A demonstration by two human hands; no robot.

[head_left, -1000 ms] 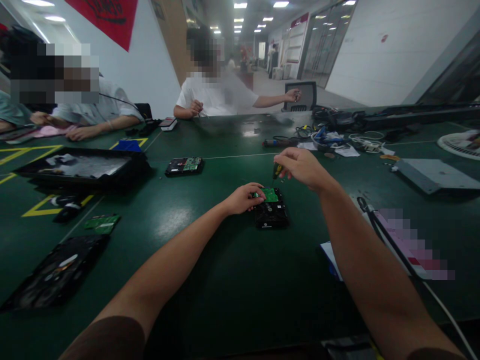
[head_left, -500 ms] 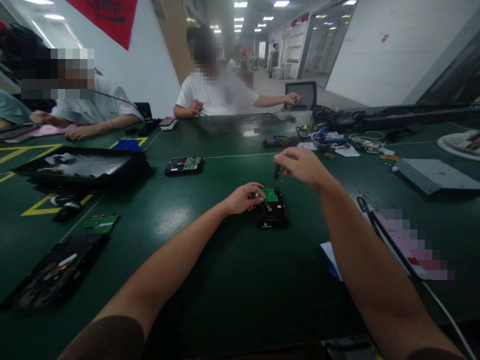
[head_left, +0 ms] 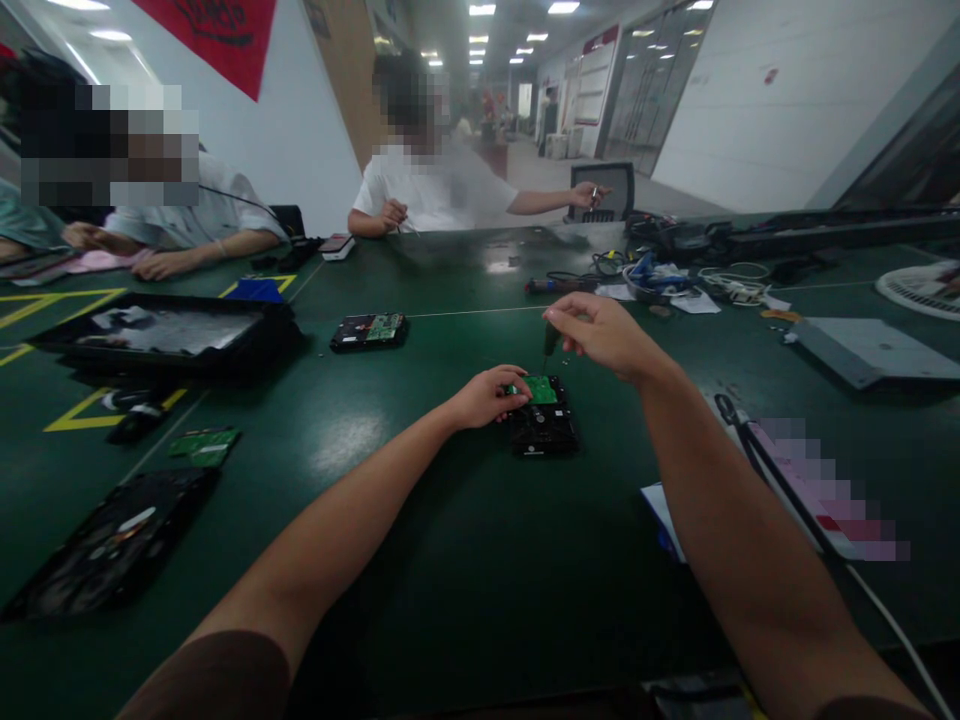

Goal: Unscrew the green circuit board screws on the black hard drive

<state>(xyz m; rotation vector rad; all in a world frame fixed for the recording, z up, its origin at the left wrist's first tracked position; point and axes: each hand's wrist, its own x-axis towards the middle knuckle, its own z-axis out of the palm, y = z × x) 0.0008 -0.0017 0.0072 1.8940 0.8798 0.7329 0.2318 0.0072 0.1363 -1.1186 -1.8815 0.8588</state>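
Just right of the frame's centre, the left hand [head_left: 491,396] has its grip on the left edge of the hard drive [head_left: 546,434] on the tabletop [head_left: 442,520]; the right hand [head_left: 592,330] pinches a screwdriver [head_left: 551,340] above. Slanted pressure or a loose hold could make the tip skid, scratching the green board [head_left: 541,390].

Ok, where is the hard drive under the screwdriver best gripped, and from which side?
Probably grip the hard drive by its long left edge, coming from the left. It lies flat, green circuit board up, long sides running away from the camera; the screwdriver in the right hand points down at its far end, leaving that left side to the left hand.
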